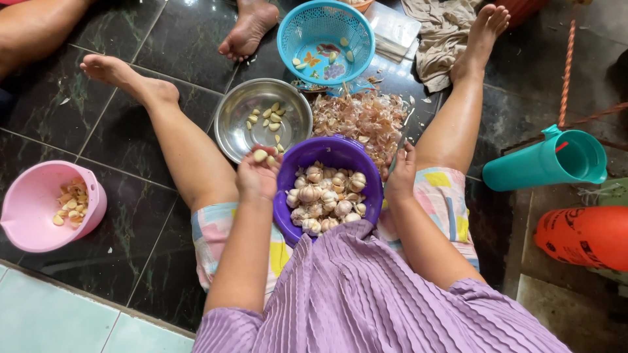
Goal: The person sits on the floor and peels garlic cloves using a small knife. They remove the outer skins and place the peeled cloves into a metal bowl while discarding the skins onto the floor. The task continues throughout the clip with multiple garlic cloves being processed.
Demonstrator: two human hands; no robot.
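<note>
Purple plastic sits right in the lap here: a purple bowl [330,157] heaped with unpeeled garlic cloves [325,196], wedged between the person's thighs on the dark tiled floor [150,255]. The left hand [257,175] is at the bowl's left rim, fingers curled, pinching a peeled clove [260,155] at the fingertips, with a second pale piece just below it. That clove hangs right over the near edge of the steel bowl [235,124], where a scatter of peeled cloves [267,117] lies on the shiny bottom. The right hand [401,173] rests at the bowl's right rim, fingers pressed together around something slim and bluish, perhaps a small knife [394,159], though it is too hidden to be sure. Just beyond the purple bowl there is a heap of papery garlic skins [360,117] on the floor, and past that a turquoise basket [325,36] with a few cloves inside. Far left, well apart, a pink bowl [39,209] holds more peeled pieces. To the right a teal jug [543,160] lies on its side. Another person's bare foot [247,29] shows at the top.
</note>
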